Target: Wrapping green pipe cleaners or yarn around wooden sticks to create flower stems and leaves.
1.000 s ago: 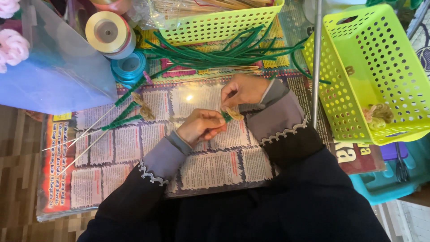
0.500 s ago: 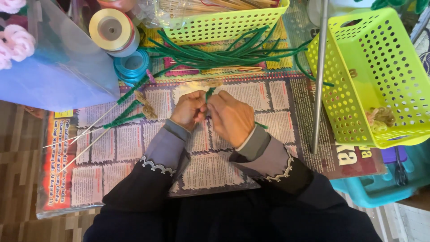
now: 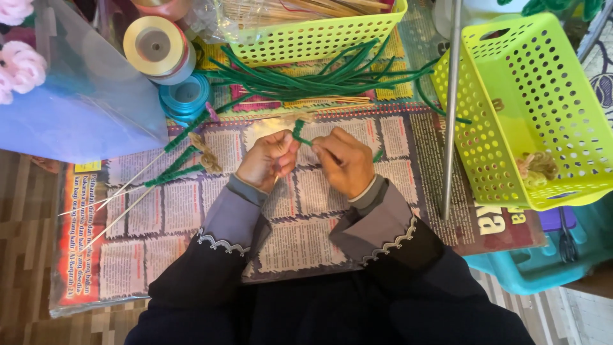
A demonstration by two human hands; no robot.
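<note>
both hands met over the middle of the newspaper: left hand curled tight around the lower end of a green pipe cleaner, right hand pinched closed on the same fuzzy strand a little to its right, knuckles nearly touching. held just above the newspaper's centre, with a short green tip poking out past the right hand. judged best done with a firm anchor in the left fingers and small, even turns from the right, each wrap laid snug against the last so no bare core showed; too loose a grip would likely let the coil spring back. looked soft and bristly, wire-stiff beneath the pile. lay at the newspaper's left side: three thin pale sticks, partly wrapped in the same green fuzz and tipped with small tan tufts. piled along the newspaper's far edge: a loose bundle of long green stems, slim and bendy, fanning out rightward. stood beyond that: a yellow-green perforated plastic basket, rigid and glossy, with pale sticks inside. tilted off the newspaper's right edge: a second, larger basket of the same kind, holding a tan yarn tuft. leaned between it and the newspaper: a straight grey metal rod. sat near the far left corner: a cream ribbon roll and a blue one, smooth and shiny, beside a sheet of clear cellophane.
</note>
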